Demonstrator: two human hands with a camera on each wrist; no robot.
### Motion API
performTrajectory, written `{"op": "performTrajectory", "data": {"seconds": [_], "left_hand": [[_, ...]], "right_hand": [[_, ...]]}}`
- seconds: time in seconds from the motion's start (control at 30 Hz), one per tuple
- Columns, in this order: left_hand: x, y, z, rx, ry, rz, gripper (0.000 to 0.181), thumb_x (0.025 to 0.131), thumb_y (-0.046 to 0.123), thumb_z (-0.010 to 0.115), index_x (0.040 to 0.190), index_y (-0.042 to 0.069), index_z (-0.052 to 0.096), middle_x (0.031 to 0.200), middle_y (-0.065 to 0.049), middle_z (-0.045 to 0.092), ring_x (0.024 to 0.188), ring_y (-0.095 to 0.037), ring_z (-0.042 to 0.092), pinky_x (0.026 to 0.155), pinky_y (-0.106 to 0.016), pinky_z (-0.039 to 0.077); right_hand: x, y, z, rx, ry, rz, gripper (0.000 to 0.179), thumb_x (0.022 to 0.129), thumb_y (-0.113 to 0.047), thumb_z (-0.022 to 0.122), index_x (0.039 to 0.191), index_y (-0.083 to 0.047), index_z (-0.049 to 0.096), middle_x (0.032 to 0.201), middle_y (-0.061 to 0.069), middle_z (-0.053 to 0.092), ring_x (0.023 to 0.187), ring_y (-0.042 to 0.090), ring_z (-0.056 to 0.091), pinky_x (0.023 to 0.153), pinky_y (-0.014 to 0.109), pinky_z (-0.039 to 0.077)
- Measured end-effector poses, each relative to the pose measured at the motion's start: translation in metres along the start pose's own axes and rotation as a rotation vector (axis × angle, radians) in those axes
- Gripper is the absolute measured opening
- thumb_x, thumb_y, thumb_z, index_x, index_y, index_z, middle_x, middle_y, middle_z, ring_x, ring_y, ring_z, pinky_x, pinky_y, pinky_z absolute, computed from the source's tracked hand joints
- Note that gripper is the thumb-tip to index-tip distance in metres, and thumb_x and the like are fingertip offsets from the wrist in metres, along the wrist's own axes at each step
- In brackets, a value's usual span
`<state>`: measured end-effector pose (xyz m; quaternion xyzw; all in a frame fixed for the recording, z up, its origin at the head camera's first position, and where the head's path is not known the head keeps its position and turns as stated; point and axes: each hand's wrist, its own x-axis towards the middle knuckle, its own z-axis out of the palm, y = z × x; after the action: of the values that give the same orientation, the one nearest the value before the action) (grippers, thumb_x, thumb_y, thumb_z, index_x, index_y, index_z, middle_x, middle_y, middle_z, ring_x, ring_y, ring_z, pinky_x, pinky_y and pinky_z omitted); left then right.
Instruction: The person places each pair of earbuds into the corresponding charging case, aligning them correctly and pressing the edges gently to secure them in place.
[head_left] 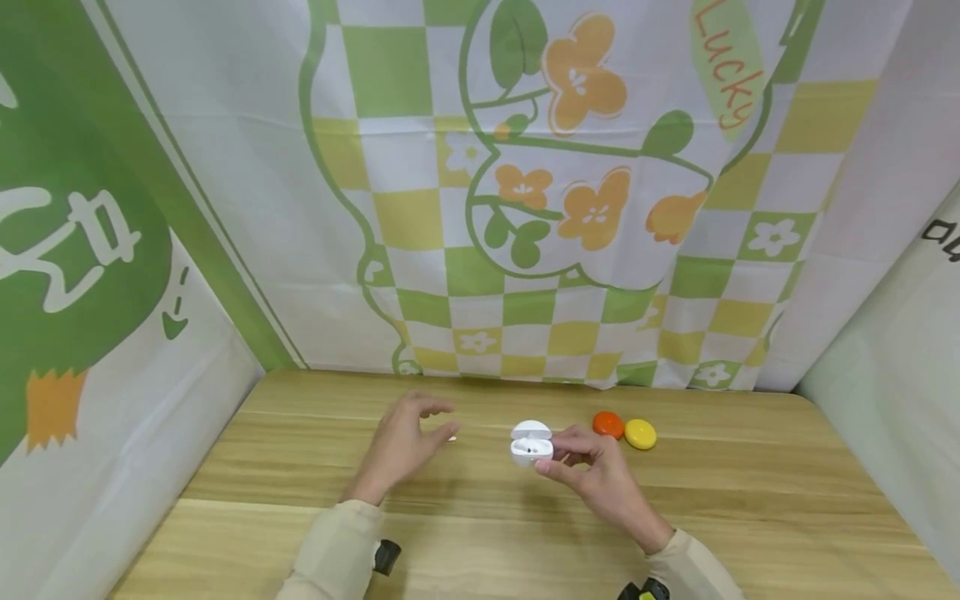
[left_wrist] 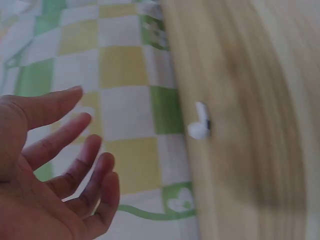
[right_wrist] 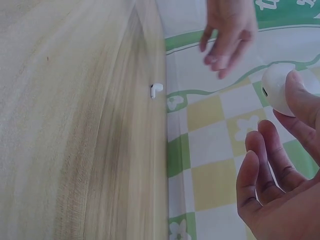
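Observation:
My right hand [head_left: 603, 483] pinches a white earbud case [head_left: 531, 452] between thumb and fingers, holding it above the table. Its lid [head_left: 532, 429] is flipped up, and small dark spots show inside. In the right wrist view only the rounded outside of the case [right_wrist: 280, 89] shows, close to the thumb. A single white earbud [left_wrist: 199, 130] with a short stem lies on the wooden tabletop. My left hand [head_left: 401, 446] hovers over the table near this earbud, its fingers loosely bent and apart, with nothing in them. From the head, that hand mostly hides the earbud.
Two glossy round pieces, one red [head_left: 608, 425] and one yellow [head_left: 641, 434], lie side by side on the table just beyond my right hand. A printed cloth [head_left: 495, 333] hangs along the table's back edge, and further cloth panels stand at both sides.

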<state>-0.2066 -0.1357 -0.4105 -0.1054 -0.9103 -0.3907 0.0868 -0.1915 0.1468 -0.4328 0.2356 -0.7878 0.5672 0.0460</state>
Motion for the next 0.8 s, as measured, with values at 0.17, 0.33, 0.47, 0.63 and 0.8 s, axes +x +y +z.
{"op": "performTrajectory", "data": {"seconds": [0.17,0.33,0.47,0.63,0.8], "left_hand": [[0.007,-0.02,0.009,0.097,-0.038,-0.068,0.03,0.089,0.018,0.08,0.115,0.004,0.074,0.116,-0.014,0.065,0.11,-0.036,0.059,0.092,-0.051,0.05],[0.01,-0.033,0.017,0.218,-0.06,-0.065,0.025,0.085,0.01,0.082,0.109,0.005,0.077,0.113,-0.014,0.066,0.104,-0.035,0.059,0.084,-0.05,0.051],[0.013,-0.038,0.023,0.301,-0.073,-0.038,0.024,0.082,0.007,0.084,0.105,0.009,0.079,0.113,-0.012,0.068,0.101,-0.035,0.06,0.08,-0.049,0.05],[0.015,-0.041,0.026,0.36,-0.074,-0.013,0.021,0.08,0.005,0.084,0.1,0.011,0.081,0.11,-0.008,0.072,0.1,-0.036,0.062,0.08,-0.052,0.049],[0.018,-0.044,0.029,0.384,-0.08,-0.001,0.022,0.08,0.003,0.083,0.1,0.011,0.081,0.108,-0.006,0.074,0.096,-0.033,0.063,0.082,-0.055,0.049]], "right_hand": [[0.0,0.0,0.0,0.003,-0.003,0.008,0.022,0.084,-0.008,0.082,0.106,-0.004,0.08,0.1,0.006,0.071,0.084,0.015,0.062,0.073,0.028,0.055],[-0.001,0.0,0.0,0.005,-0.002,-0.021,0.022,0.084,-0.007,0.082,0.105,-0.003,0.079,0.098,0.006,0.071,0.083,0.014,0.062,0.072,0.028,0.055],[-0.001,0.001,0.0,0.003,0.001,-0.027,0.022,0.083,-0.006,0.083,0.105,-0.003,0.079,0.097,0.006,0.071,0.082,0.013,0.062,0.071,0.028,0.055],[-0.001,0.001,-0.001,-0.002,-0.002,-0.015,0.022,0.084,-0.008,0.083,0.105,-0.004,0.08,0.098,0.005,0.071,0.083,0.013,0.062,0.071,0.028,0.055],[-0.002,0.001,-0.001,-0.003,-0.004,-0.002,0.021,0.084,-0.009,0.083,0.104,-0.005,0.08,0.098,0.005,0.071,0.084,0.013,0.061,0.072,0.028,0.055]]}}
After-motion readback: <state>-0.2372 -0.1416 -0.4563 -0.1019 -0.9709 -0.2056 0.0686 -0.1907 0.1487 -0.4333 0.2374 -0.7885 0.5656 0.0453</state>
